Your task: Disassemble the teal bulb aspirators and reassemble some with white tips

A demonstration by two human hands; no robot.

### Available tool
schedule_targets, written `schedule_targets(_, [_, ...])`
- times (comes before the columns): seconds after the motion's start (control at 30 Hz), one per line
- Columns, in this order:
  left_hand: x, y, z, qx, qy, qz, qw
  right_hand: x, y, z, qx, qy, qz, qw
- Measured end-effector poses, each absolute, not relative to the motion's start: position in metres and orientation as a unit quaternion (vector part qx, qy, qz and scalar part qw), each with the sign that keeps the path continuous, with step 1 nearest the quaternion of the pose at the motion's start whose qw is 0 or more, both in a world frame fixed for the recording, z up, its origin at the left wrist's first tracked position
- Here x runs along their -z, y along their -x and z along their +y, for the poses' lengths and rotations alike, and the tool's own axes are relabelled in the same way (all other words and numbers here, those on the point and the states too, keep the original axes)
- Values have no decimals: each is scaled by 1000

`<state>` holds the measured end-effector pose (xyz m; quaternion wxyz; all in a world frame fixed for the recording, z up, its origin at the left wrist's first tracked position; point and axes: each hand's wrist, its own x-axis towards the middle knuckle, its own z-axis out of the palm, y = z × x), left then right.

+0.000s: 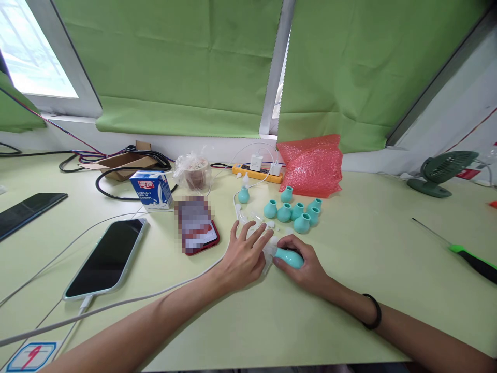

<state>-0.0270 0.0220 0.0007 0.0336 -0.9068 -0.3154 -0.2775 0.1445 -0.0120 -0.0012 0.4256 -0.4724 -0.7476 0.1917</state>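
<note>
My right hand (306, 264) is wrapped round a teal rubber bulb (289, 257) that lies on its side, its neck toward the left. At that neck is a translucent plastic nozzle (271, 249), which my left hand (244, 256) pinches between thumb and forefinger; the other fingers are stretched out over the table. Partly hidden behind these fingers, several small clear plastic pieces (271, 224) lie loose. Beyond my hands stand several teal bulbs (284, 212) with open necks. Another teal bulb (244, 196) stands upright to their left with a whitish tip on it.
A red-cased phone (200, 233), a white-cased phone (106, 259) and a milk box (151, 190) are on the left. White cables cross the table. At the back are a power strip (258, 173) and red bubble wrap (310, 166). A screwdriver (462, 249) and fan (442, 173) are right.
</note>
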Motion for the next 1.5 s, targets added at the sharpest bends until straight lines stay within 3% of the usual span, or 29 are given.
schedule_targets(0.53, [-3, 24, 15, 278, 911, -275, 132, -1, -144, -14, -149, 465, -772, 407])
schedule_targets(1.1, [-6, 23, 10, 187, 931, -293, 113, 6, -147, -17, -128, 454, -800, 372])
schedule_targets(1.5, [-2, 20, 10, 261, 903, -234, 249, 1, -140, -24, -139, 435, -843, 283])
